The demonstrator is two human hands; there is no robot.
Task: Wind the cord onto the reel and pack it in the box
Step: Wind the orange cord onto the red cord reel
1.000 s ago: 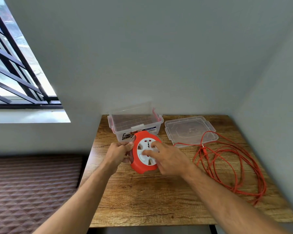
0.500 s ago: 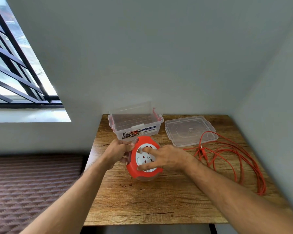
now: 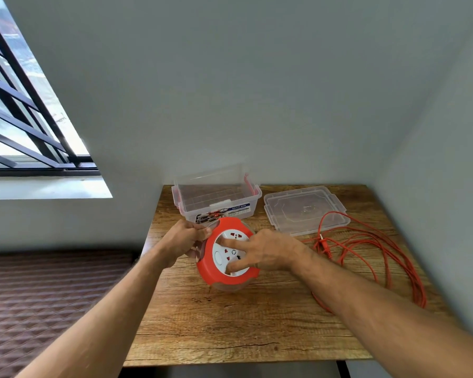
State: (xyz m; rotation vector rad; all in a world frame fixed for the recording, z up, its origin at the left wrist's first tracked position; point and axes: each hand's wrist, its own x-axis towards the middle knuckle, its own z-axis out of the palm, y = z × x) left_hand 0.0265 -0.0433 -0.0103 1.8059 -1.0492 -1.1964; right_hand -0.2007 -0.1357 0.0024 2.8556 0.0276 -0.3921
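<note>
A round red reel (image 3: 221,276) with a white socket face stands tilted on the wooden table (image 3: 230,323). My left hand (image 3: 183,240) grips its clear handle at the upper left. My right hand (image 3: 265,251) lies on the white face with fingers spread over the sockets. The orange cord (image 3: 374,249) lies in loose loops on the table's right side, its plug near the lid. A clear plastic box (image 3: 216,199) with red clips stands open behind the reel.
The box's clear lid (image 3: 303,210) lies flat to the right of the box. Grey walls close the table at the back and right. A barred window (image 3: 25,118) is at left, and a brown quilted surface (image 3: 47,301) lies below it.
The reel has turned and tipped over about a second, with my right hand's fingers rotating on its white face. The cord loops have shifted slightly. My left hand keeps its grip.
</note>
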